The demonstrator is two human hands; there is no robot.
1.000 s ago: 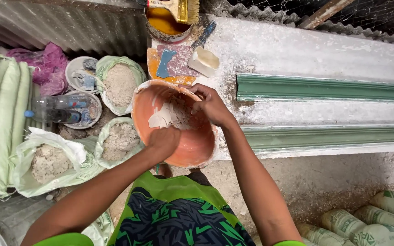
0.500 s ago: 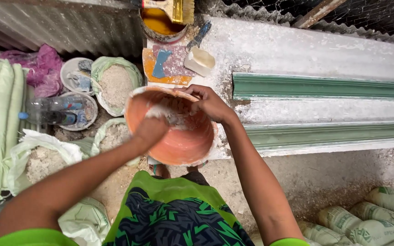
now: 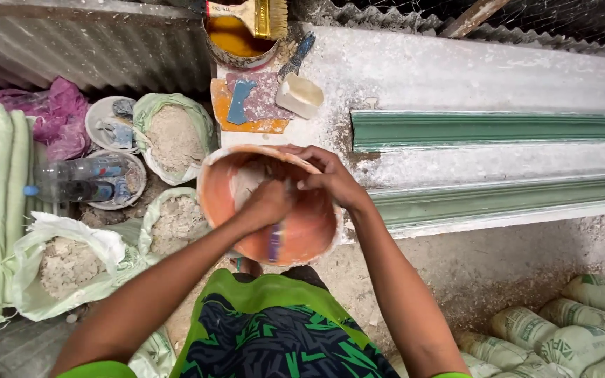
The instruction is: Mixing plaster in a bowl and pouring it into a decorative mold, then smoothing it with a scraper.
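White-dusted, the long bench carries green moulding strips, and at its near left edge sits the orange bowl. The right hand clamps the bowl's far rim, fingers curled over it. The left hand is pressed closed inside, seemingly working pale paste; a steady bowl matters next.

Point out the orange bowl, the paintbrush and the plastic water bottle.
orange bowl [image 3: 309, 234]: head view, on its inner wall near the front rim.
paintbrush [image 3: 269, 17]: head view, on the yellow bristles.
plastic water bottle [image 3: 78, 180]: head view, on the clear body.
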